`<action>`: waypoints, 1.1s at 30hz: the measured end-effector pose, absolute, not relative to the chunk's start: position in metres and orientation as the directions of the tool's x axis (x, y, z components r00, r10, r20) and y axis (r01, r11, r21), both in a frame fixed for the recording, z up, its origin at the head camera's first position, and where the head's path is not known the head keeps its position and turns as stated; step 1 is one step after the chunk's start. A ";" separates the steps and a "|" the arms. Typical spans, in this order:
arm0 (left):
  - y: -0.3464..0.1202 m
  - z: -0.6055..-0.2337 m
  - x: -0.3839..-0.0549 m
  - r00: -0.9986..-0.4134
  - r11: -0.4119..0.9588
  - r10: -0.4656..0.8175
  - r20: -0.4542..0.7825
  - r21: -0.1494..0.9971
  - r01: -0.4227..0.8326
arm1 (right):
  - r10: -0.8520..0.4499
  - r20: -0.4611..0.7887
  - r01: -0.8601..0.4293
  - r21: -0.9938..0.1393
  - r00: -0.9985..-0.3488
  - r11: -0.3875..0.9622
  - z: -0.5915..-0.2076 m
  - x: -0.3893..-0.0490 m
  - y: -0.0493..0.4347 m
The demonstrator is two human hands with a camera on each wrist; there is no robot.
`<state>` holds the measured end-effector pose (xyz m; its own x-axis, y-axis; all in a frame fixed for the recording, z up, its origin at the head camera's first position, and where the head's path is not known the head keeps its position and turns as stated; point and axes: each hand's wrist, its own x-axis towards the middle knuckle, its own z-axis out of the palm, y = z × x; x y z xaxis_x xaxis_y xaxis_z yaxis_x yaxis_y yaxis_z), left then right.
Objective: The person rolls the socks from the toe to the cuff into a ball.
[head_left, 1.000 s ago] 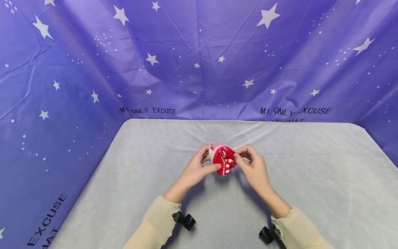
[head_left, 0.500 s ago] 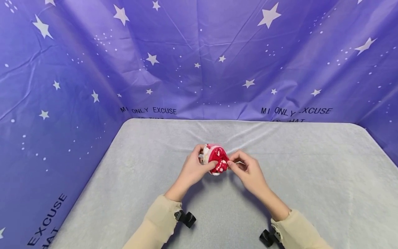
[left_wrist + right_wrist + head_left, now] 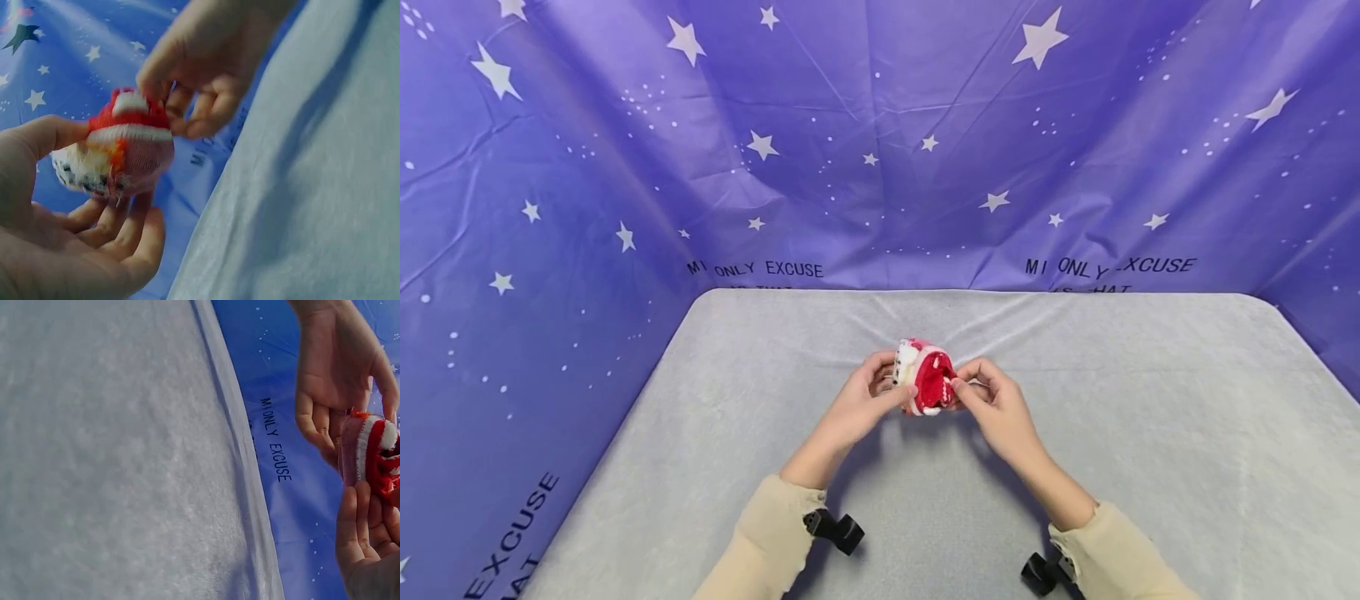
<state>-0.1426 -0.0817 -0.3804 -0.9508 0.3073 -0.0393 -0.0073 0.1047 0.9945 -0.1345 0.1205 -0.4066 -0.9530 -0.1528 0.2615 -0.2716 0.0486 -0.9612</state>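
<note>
Between both hands is a rolled-up sock [image 3: 931, 382], a knitted bundle in red, white and pink, held over the table. My left hand [image 3: 852, 410] grips its left side, thumb on the front and fingers behind. With thumb and fingertips, my right hand [image 3: 998, 408] pinches the red edge on the right. A dark red hollow faces the head camera. In the left wrist view, the sock [image 3: 134, 150] shows loose orange, white and black threads on its underside. The right wrist view catches it at the edge, its red folds [image 3: 384, 469] partly cut off.
A grey cloth-covered table [image 3: 1150, 433] spreads beneath the hands. Behind and at the sides hangs a purple curtain [image 3: 820, 100] with white stars. Black wrist cameras [image 3: 848, 534] stick out from both beige sleeves [image 3: 771, 533].
The sock has shifted a little left and turned, so its red fold now gapes as a hollow and more white shows. My right hand has followed leftward, still pinching the red edge.
</note>
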 end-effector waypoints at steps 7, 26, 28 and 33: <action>-0.088 -0.382 -0.142 -0.931 0.032 0.355 -0.087 0.996 -0.080 | -0.221 0.125 -0.153 -0.982 -0.967 0.113 -0.407 -0.133 0.121; -0.084 -0.385 -0.139 -0.972 0.205 0.235 -0.019 0.978 0.030 | -0.347 0.201 -0.277 -0.943 -0.916 0.185 -0.410 -0.132 0.125; -0.083 -0.384 -0.138 -0.956 0.174 0.292 -0.041 0.985 0.010 | -0.330 0.175 -0.243 -0.953 -0.928 0.181 -0.410 -0.132 0.125; -0.083 -0.383 -0.138 -0.930 0.025 0.349 -0.115 0.993 -0.113 | -0.236 0.197 -0.251 -0.941 -0.952 0.227 -0.408 -0.133 0.125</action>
